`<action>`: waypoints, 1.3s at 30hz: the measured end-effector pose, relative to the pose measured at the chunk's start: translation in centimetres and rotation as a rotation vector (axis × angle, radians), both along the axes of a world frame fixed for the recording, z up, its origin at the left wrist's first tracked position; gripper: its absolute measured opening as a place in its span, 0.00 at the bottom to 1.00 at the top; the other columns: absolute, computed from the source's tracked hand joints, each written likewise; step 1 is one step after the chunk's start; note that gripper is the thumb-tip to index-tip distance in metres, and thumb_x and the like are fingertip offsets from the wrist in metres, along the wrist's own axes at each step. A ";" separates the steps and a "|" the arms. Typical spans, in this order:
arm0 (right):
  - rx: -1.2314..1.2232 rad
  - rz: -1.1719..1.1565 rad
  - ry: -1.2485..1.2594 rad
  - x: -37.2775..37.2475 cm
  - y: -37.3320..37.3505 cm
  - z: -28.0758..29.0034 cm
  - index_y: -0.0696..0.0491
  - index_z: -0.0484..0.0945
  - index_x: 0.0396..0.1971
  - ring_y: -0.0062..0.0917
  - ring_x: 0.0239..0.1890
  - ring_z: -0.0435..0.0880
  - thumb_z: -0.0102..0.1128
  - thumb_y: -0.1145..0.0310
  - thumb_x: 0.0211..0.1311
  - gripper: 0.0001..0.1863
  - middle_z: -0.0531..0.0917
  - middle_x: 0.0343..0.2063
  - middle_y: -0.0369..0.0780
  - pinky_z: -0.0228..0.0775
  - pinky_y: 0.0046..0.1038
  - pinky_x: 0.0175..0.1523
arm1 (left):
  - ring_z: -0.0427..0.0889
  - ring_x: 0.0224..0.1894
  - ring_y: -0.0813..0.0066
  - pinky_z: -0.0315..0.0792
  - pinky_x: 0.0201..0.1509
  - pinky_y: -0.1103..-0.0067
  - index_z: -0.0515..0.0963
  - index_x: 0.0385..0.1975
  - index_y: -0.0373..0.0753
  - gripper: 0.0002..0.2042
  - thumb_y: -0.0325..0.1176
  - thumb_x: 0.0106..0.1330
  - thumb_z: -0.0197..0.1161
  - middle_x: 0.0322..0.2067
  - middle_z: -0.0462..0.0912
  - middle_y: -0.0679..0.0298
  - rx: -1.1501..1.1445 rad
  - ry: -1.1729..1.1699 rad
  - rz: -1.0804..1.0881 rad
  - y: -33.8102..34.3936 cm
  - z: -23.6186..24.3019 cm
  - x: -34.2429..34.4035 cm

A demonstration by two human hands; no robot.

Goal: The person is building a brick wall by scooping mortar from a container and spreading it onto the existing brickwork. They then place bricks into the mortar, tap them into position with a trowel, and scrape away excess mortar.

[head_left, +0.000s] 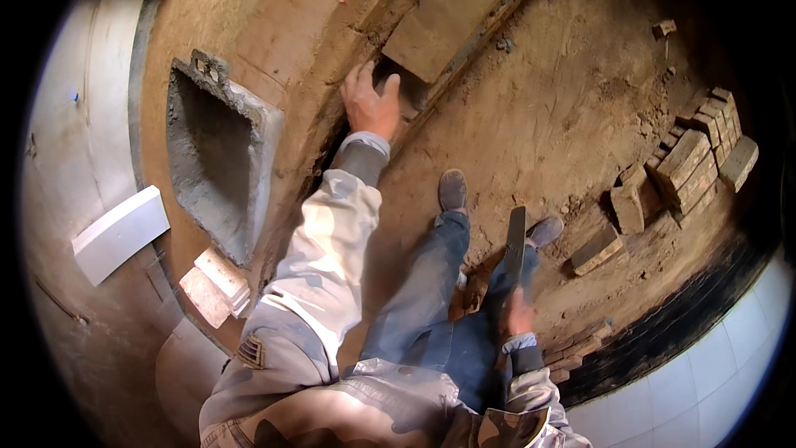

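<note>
My left hand (371, 106) reaches to the brick course, its thumb and fingers apart over a dark gap beside the end of a large tan brick (445, 18). Nothing shows between those fingers, though the fingertips are partly hidden in shadow. Low beside my right leg, my right hand (518, 315) is closed round the handle of a bricklaying knife (516, 241). Its long, flat, dark blade points away from me. The right hand is slightly blurred.
On the left stands a grey mortar trough (264, 149), with small blocks (217, 282) at its near end and a white block (121, 234) beyond. Stacked bricks (692, 166) and a loose brick (597, 250) lie right on the dirt floor (564, 108). White tiles (705, 373) edge the lower right.
</note>
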State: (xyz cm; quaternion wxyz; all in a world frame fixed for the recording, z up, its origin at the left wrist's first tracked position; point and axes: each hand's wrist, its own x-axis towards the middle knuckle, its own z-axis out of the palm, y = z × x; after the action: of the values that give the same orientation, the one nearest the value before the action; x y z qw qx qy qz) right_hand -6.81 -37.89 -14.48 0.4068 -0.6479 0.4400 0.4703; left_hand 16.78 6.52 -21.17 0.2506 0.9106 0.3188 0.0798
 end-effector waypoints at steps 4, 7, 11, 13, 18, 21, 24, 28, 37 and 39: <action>0.060 0.149 -0.148 0.3 0.3 0.1 0.50 0.70 0.21 0.20 0.07 0.62 0.47 0.38 0.72 0.30 0.65 0.09 0.31 0.52 0.26 0.13 | 0.61 0.63 0.44 0.60 0.68 0.58 0.73 0.63 0.39 0.39 0.60 0.57 0.69 0.61 0.65 0.44 0.054 0.082 -0.066 -0.3 0.2 1.6; 0.053 0.105 -0.070 1.0 0.9 0.5 0.50 0.70 0.22 0.19 0.08 0.62 0.48 0.38 0.71 0.30 0.65 0.10 0.31 0.51 0.25 0.13 | 0.59 0.61 0.43 0.59 0.67 0.56 0.73 0.64 0.48 0.39 0.64 0.55 0.69 0.58 0.63 0.45 0.113 0.216 -0.004 -1.6 1.0 3.1; 0.010 -0.185 0.153 2.6 1.6 1.6 0.50 0.71 0.23 0.19 0.08 0.62 0.48 0.39 0.72 0.29 0.66 0.11 0.31 0.52 0.26 0.13 | 0.60 0.60 0.43 0.62 0.64 0.56 0.74 0.63 0.50 0.38 0.64 0.54 0.69 0.56 0.63 0.45 0.167 0.270 0.040 -1.9 0.6 3.6; 0.059 -0.259 0.143 3.9 2.1 2.0 0.51 0.71 0.24 0.20 0.08 0.62 0.47 0.39 0.72 0.29 0.67 0.11 0.32 0.52 0.26 0.13 | 0.65 0.56 0.42 0.67 0.59 0.56 0.76 0.61 0.51 0.37 0.63 0.53 0.70 0.52 0.67 0.46 0.251 0.246 0.044 -2.0 0.3 3.6; 0.173 -0.369 0.080 9.5 4.4 2.9 0.54 0.72 0.30 0.21 0.10 0.64 0.47 0.42 0.74 0.27 0.68 0.14 0.34 0.55 0.26 0.14 | 0.64 0.58 0.44 0.65 0.61 0.57 0.76 0.62 0.53 0.37 0.64 0.53 0.69 0.54 0.66 0.47 0.208 0.276 0.067 -2.2 0.4 4.2; 0.301 -0.251 -0.011 13.3 4.4 1.0 0.53 0.72 0.32 0.19 0.12 0.64 0.46 0.44 0.75 0.25 0.67 0.16 0.33 0.55 0.24 0.17 | 0.62 0.61 0.45 0.63 0.63 0.56 0.75 0.63 0.55 0.37 0.65 0.54 0.69 0.57 0.65 0.49 0.175 0.302 0.092 -2.4 0.7 4.3; 0.337 -0.101 -0.032 19.0 4.6 0.9 0.52 0.73 0.34 0.19 0.13 0.63 0.46 0.45 0.75 0.23 0.65 0.16 0.31 0.54 0.24 0.18 | 0.62 0.63 0.46 0.63 0.64 0.55 0.75 0.63 0.55 0.36 0.64 0.54 0.68 0.59 0.64 0.51 0.177 0.308 0.114 -2.4 0.9 4.2; 0.446 0.405 -0.438 28.1 4.2 2.5 0.56 0.73 0.35 0.15 0.16 0.67 0.46 0.53 0.77 0.20 0.69 0.17 0.31 0.57 0.21 0.20 | 0.62 0.63 0.45 0.63 0.65 0.54 0.75 0.63 0.56 0.35 0.63 0.54 0.69 0.59 0.65 0.51 0.169 0.260 0.119 -1.8 1.0 3.6; 0.464 0.980 -1.088 41.4 9.1 1.2 0.59 0.67 0.34 0.26 0.22 0.82 0.58 0.71 0.68 0.10 0.78 0.19 0.43 0.71 0.30 0.28 | 0.61 0.63 0.47 0.62 0.66 0.56 0.74 0.64 0.54 0.36 0.61 0.55 0.69 0.59 0.64 0.51 0.153 0.239 0.184 -3.0 1.6 2.3; 0.283 1.245 -1.270 44.2 8.9 -1.6 0.60 0.68 0.34 0.45 0.25 0.82 0.58 0.70 0.68 0.10 0.78 0.21 0.51 0.71 0.38 0.29 | 0.61 0.65 0.48 0.61 0.67 0.54 0.75 0.63 0.54 0.36 0.62 0.54 0.69 0.61 0.65 0.52 0.162 0.191 0.192 -3.6 0.5 2.8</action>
State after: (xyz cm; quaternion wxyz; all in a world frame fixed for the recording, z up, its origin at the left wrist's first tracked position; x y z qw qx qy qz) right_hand 37.40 -28.99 -16.06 0.3211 -0.8506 -0.3603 0.2088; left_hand 19.56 2.93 -20.67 0.1358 0.8967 0.4193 0.0418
